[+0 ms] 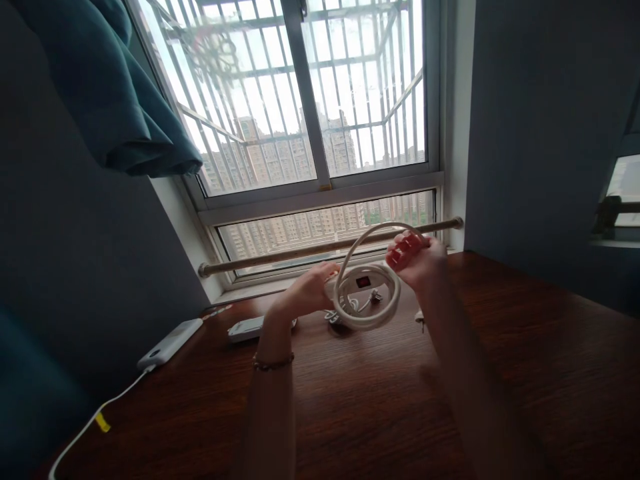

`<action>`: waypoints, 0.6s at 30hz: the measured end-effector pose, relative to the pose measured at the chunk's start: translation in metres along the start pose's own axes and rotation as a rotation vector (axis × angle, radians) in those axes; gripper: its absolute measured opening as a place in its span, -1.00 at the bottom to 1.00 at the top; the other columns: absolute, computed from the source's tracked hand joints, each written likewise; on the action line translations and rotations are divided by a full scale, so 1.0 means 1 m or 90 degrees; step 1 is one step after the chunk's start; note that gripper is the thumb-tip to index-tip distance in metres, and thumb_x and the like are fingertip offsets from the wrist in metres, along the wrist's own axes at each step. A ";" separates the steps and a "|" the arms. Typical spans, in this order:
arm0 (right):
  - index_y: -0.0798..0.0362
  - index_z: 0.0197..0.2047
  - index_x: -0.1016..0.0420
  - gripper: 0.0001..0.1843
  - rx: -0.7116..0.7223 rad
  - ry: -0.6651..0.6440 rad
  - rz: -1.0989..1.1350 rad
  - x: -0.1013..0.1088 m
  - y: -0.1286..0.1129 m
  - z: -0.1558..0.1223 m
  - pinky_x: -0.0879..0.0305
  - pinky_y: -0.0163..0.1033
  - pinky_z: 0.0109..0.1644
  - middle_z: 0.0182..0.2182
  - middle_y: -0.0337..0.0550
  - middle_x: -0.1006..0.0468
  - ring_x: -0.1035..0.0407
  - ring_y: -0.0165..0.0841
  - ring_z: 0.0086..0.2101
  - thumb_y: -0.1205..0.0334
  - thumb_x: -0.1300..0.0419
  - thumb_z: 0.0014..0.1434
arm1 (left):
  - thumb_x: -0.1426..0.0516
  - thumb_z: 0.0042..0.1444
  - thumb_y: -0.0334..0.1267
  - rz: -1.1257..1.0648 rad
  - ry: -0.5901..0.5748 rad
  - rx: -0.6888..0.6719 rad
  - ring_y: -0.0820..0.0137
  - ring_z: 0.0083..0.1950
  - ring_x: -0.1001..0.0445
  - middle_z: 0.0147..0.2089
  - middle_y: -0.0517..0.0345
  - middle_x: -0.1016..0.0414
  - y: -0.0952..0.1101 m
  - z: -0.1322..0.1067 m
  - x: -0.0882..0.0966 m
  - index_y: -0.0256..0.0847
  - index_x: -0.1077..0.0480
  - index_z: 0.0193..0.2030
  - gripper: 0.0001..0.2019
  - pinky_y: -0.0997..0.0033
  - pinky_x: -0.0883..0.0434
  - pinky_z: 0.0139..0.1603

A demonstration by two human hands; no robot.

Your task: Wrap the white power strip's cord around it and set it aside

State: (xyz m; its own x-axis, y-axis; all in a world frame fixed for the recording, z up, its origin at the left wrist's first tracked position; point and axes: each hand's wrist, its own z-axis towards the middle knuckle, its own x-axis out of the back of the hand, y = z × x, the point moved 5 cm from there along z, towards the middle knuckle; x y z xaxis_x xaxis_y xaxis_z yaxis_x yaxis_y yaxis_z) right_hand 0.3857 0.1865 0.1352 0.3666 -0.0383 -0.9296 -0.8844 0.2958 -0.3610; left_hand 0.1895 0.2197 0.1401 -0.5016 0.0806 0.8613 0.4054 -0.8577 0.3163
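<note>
Above the wooden table, my left hand (310, 291) is closed on the end of a white power strip (330, 288) with a dark red switch (363, 282). Its thick white cable (373, 323) is looped in front of the strip, in several turns. My right hand (415, 259), raised to the right, has its fingers curled around an upper length of that cable, which arches over between the hands. A plug (420, 318) shows just below my right wrist; whether it belongs to this cable I cannot tell. Most of the strip is hidden behind the loops and my left hand.
On the brown table (350, 400) behind my hands lie a white device (245, 329) and a thin cord with a dark plug (375, 296). At left, a white power strip (170, 345) has a cable with a yellow tag (103, 421). A rail (300, 252) crosses the window beyond.
</note>
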 end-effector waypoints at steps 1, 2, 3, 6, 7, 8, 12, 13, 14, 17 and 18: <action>0.11 -0.49 -0.19 -0.72 -0.009 -0.021 0.001 -0.001 -0.007 -0.003 -0.18 -0.29 -0.55 -0.61 -0.17 -0.30 -0.23 -0.38 -0.59 0.20 0.24 0.08 | -0.31 -0.22 -0.15 0.095 0.024 0.059 0.19 -0.16 -0.38 -0.16 0.03 -0.39 -0.012 -0.007 0.009 -0.21 -0.37 -0.07 -0.49 0.28 -0.34 -0.13; 0.10 -0.50 -0.17 -0.75 -0.010 -0.038 0.007 -0.003 -0.015 -0.007 -0.20 -0.28 -0.54 -0.61 -0.18 -0.29 -0.22 -0.39 -0.59 0.20 0.21 0.06 | -0.32 -0.25 -0.13 0.183 0.048 0.125 0.16 -0.15 -0.37 -0.17 0.03 -0.38 -0.023 -0.014 0.019 -0.20 -0.36 -0.07 -0.46 0.28 -0.32 -0.15; 0.10 -0.50 -0.15 -0.80 -0.011 -0.052 0.015 -0.004 -0.022 -0.011 -0.22 -0.28 -0.53 -0.62 -0.19 -0.28 -0.22 -0.40 -0.59 0.21 0.18 0.03 | -0.32 -0.25 -0.09 0.250 0.070 0.189 0.14 -0.14 -0.37 -0.18 0.04 -0.37 -0.034 -0.022 0.027 -0.18 -0.36 -0.06 -0.44 0.28 -0.31 -0.17; 0.12 -0.49 -0.10 -0.94 -0.020 -0.083 0.043 -0.009 -0.035 -0.020 -0.23 -0.38 -0.53 -0.63 -0.25 -0.24 -0.20 -0.49 -0.60 0.31 0.11 -0.04 | -0.29 -0.23 -0.02 0.319 0.127 0.331 0.12 -0.12 -0.37 -0.19 0.04 -0.35 -0.061 -0.042 0.046 -0.13 -0.36 -0.04 -0.44 0.30 -0.29 -0.19; 0.12 -0.49 -0.09 -0.97 -0.036 -0.090 0.042 -0.011 -0.037 -0.021 -0.19 -0.44 -0.56 -0.64 -0.28 -0.20 -0.17 -0.54 -0.63 0.35 0.09 -0.04 | -0.28 -0.21 0.00 0.320 0.148 0.360 0.12 -0.12 -0.37 -0.18 0.02 -0.34 -0.068 -0.047 0.051 -0.14 -0.35 -0.04 -0.45 0.29 -0.28 -0.20; 0.13 -0.50 -0.08 -0.95 -0.053 -0.087 0.030 -0.011 -0.036 -0.020 -0.13 -0.50 -0.61 -0.67 -0.32 -0.15 -0.11 -0.58 -0.67 0.39 0.08 -0.03 | -0.27 -0.19 0.01 0.311 0.180 0.385 0.11 -0.13 -0.37 -0.18 0.01 -0.35 -0.073 -0.051 0.054 -0.15 -0.35 -0.05 -0.46 0.29 -0.28 -0.22; 0.14 -0.54 -0.09 -0.85 -0.018 -0.056 -0.137 -0.007 -0.031 -0.009 0.03 -0.52 -0.71 -0.72 -0.37 -0.05 0.03 -0.61 -0.73 0.42 0.02 0.02 | -0.31 -0.26 -0.01 0.089 0.407 0.428 0.16 -0.23 -0.40 -0.27 0.04 -0.41 -0.082 -0.059 0.066 -0.20 -0.38 -0.11 -0.46 0.32 -0.26 -0.30; 0.15 -0.54 -0.14 -0.86 0.020 -0.042 -0.198 -0.004 -0.030 -0.006 0.02 -0.50 -0.71 -0.71 -0.35 -0.08 0.01 -0.60 -0.73 0.40 0.00 0.02 | -0.33 -0.30 -0.04 -0.007 0.457 0.417 0.18 -0.25 -0.40 -0.30 0.05 -0.43 -0.080 -0.059 0.067 -0.22 -0.40 -0.13 -0.46 0.33 -0.26 -0.31; 0.17 -0.54 -0.19 -0.87 0.047 -0.035 -0.260 -0.003 -0.028 -0.002 0.04 -0.49 -0.72 -0.71 -0.33 -0.09 0.01 -0.59 -0.73 0.36 -0.01 0.02 | -0.35 -0.33 -0.06 -0.095 0.486 0.401 0.20 -0.27 -0.41 -0.32 0.06 -0.45 -0.078 -0.058 0.066 -0.24 -0.41 -0.16 -0.46 0.33 -0.27 -0.31; 0.24 -0.53 -0.29 -0.76 0.028 -0.039 -0.421 0.003 -0.011 0.006 0.27 -0.51 -0.76 -0.72 -0.34 -0.04 0.15 -0.63 -0.76 0.25 -0.02 0.08 | -0.34 -0.29 -0.04 -0.280 0.499 0.345 0.24 -0.34 -0.44 -0.35 0.03 -0.49 -0.064 -0.050 0.061 -0.28 -0.43 -0.21 -0.51 0.34 -0.32 -0.37; 0.25 -0.54 -0.30 -0.73 0.006 -0.050 -0.464 0.004 -0.004 0.007 0.32 -0.52 -0.76 -0.72 -0.35 -0.03 0.18 -0.65 -0.76 0.24 -0.03 0.10 | -0.32 -0.27 -0.04 -0.310 0.497 0.326 0.25 -0.38 -0.44 -0.37 0.02 -0.49 -0.059 -0.048 0.060 -0.28 -0.43 -0.21 -0.52 0.34 -0.34 -0.41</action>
State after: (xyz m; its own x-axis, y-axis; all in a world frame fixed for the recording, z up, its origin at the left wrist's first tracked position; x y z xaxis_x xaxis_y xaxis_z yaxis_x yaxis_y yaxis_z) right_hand 0.3923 0.1917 0.1336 0.8807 -0.1598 -0.4459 -0.4061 0.2296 -0.8845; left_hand 0.0989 0.2509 0.1542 -0.9763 -0.1476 0.1583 0.2111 -0.4885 0.8466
